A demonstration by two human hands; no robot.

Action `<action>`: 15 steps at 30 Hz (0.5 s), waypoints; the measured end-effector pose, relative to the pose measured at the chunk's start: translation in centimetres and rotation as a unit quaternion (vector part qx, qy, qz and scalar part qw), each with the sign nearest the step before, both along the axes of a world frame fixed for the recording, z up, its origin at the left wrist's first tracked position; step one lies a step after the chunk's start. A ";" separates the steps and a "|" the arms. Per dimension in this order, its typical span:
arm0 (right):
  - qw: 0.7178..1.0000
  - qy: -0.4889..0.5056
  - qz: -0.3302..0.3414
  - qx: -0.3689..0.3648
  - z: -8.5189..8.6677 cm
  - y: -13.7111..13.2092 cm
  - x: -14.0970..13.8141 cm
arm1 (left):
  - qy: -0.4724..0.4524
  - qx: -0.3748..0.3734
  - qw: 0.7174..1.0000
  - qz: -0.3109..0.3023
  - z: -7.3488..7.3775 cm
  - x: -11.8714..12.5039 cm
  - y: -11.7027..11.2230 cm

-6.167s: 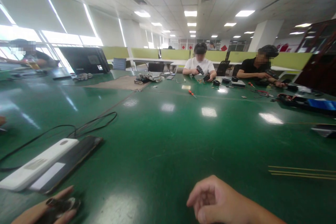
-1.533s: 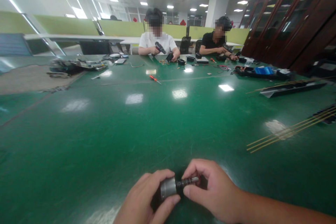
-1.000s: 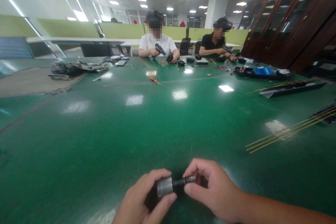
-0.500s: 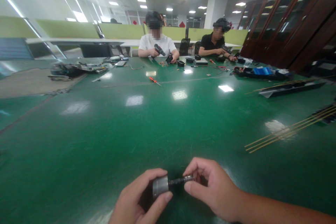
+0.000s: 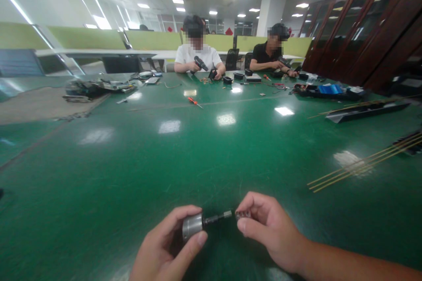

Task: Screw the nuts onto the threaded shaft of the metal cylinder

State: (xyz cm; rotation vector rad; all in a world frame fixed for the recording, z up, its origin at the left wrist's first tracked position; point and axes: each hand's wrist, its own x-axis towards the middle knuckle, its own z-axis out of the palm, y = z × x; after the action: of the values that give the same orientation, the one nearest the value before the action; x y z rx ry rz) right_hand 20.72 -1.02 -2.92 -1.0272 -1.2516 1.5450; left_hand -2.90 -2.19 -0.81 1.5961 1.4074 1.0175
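Gripped between thumb and fingers of left hand [image 5: 165, 250]: small silver metal cylinder with a thin dark shaft [image 5: 198, 223], shaft tip aimed at right hand [image 5: 272, 232]. Pinched in right hand's thumb and forefinger: tiny ribbed metal sleeve [image 5: 243, 215], just beside the shaft tip, not touching. Judged stage: 2 pieces apart, unjoined. Under both hands, glossy green worktop [image 5: 211, 158]. Right of right hand, 3 thin yellow rods [image 5: 362, 164]. Far beyond, person in white shirt [image 5: 197, 57] and person in black shirt [image 5: 268, 55], seated with tools.

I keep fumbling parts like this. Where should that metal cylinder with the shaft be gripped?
Grip the metal cylinder by its wide drum, from the left, as the left hand does. That leaves the thin shaft pointing right, clear for the right hand pinching a small ribbed piece.
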 end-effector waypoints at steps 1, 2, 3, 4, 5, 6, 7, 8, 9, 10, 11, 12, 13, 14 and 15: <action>1.000 0.017 -0.005 0.001 0.0 0.1 0.0 | -0.025 -0.010 0.999 0.017 0.1 0.0 0.1; 0.999 0.030 -0.009 0.002 -0.1 0.2 0.0 | -0.055 -0.014 0.998 0.037 0.1 0.0 0.2; 0.999 0.038 -0.011 0.004 -0.1 0.3 0.1 | -0.087 -0.018 0.994 0.057 0.1 0.0 0.3; 0.999 0.042 -0.012 0.005 -0.2 0.4 0.1 | -0.119 -0.022 0.990 0.075 0.0 -0.1 0.5; 0.999 0.041 -0.012 0.006 -0.3 0.5 0.1 | -0.146 -0.028 0.985 0.086 0.0 -0.2 0.7; 0.999 0.039 -0.010 0.006 -0.4 0.5 0.1 | -0.165 -0.036 0.981 0.091 -0.1 -0.3 0.8; 0.999 0.034 -0.008 0.006 -0.5 0.6 0.1 | -0.174 -0.044 0.979 0.095 -0.1 -0.5 1.0; 1.000 0.030 -0.005 0.007 -0.6 0.6 0.1 | -0.174 -0.049 0.978 0.100 -0.1 -0.8 1.1; 1.000 0.027 -0.003 0.008 -0.7 0.5 0.0 | -0.167 -0.051 0.979 0.109 -0.1 -1.1 1.1; 1.000 0.026 0.001 0.009 -0.8 0.5 0.0 | -0.157 -0.051 0.979 0.122 0.0 -1.5 1.1; 1.000 0.026 0.004 0.009 -0.8 0.5 0.0 | -0.149 -0.055 0.979 0.131 0.2 -2.1 1.0; 1.000 0.027 0.008 0.010 -0.8 0.5 0.0 | -0.145 -0.061 0.978 0.137 0.4 -2.6 0.7; 1.000 0.027 0.011 0.010 -0.8 0.4 0.0 | -0.143 -0.066 0.977 0.141 0.6 -3.2 0.2; 1.000 0.027 0.012 0.010 -0.7 0.4 0.0 | -0.138 -0.067 0.977 0.145 0.8 -3.9 -0.5; 1.000 0.027 0.012 0.008 -0.7 0.4 0.1 | -0.122 -0.053 0.980 0.150 0.9 -4.5 -1.3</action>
State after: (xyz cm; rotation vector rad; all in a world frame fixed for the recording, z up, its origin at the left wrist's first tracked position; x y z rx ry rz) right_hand 20.79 -0.64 -3.63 -0.9573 -1.2417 1.5687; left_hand -7.35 -3.47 0.12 1.1589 1.5289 1.2431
